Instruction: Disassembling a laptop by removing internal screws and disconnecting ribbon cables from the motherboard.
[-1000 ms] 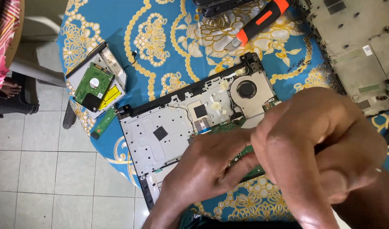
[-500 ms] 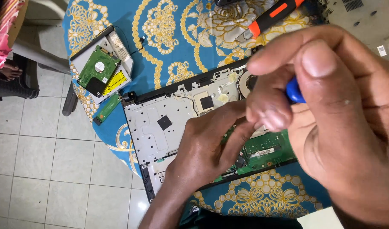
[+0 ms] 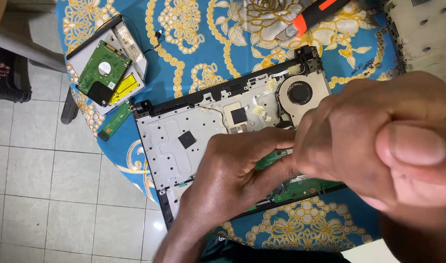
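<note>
Both hands meet over the lower right part of the opened laptop base (image 3: 193, 141). The left hand (image 3: 232, 170) lies flat-knuckled on the metal plate, its fingers curled narrow and pressing toward the green circuit board (image 3: 300, 187); what its fingertips pinch is hidden. The right hand (image 3: 378, 141) is closed in a tight fist at 3 o'clock, close to the camera; whether its grip encloses a tool cannot be told.

Step in hand, as judged: work at a fixing or connector on the board's upper edge, where the two hands touch. The next move would call for a steady, small motion there, with the left hand bracing the base.

Condition of the base: keyboard side removed, silver plate with many small holes exposed, black frame at the edges, round fan (image 3: 299, 92) at 1 o'clock, black chip squares near centre. It lies slanted on the blue and gold cloth of the worktop (image 3: 223, 48).

Nearby: a hard drive (image 3: 103, 73) on a silver drive at 10 o'clock, an orange-handled tool (image 3: 313, 12) at 12 o'clock.
</note>
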